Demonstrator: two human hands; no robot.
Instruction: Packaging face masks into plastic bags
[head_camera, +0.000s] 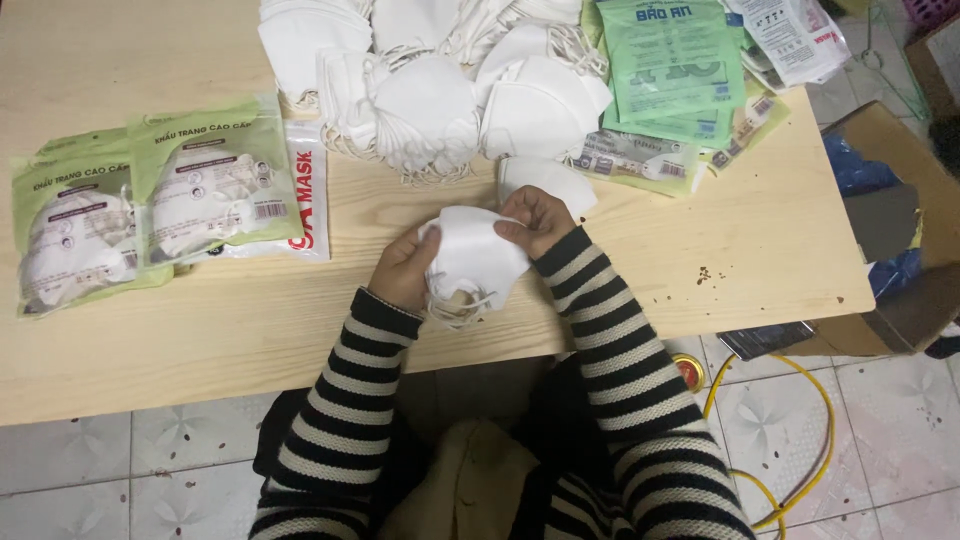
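Observation:
My left hand (402, 268) and my right hand (537, 220) together hold a small stack of white folded face masks (470, 260) just above the wooden table (200, 330), ear loops dangling below. Both arms wear black-and-white striped sleeves. A big loose pile of white masks (440, 80) lies at the table's far middle, right behind my hands. One more white mask (545, 178) lies flat just beyond my right hand.
Two filled green mask packets (150, 200) lie at the left, over a clear packet with red print (305, 190). Empty green packets (670, 80) are stacked far right. A cardboard box (890, 200) and a yellow cable (800, 430) sit on the tiled floor at right.

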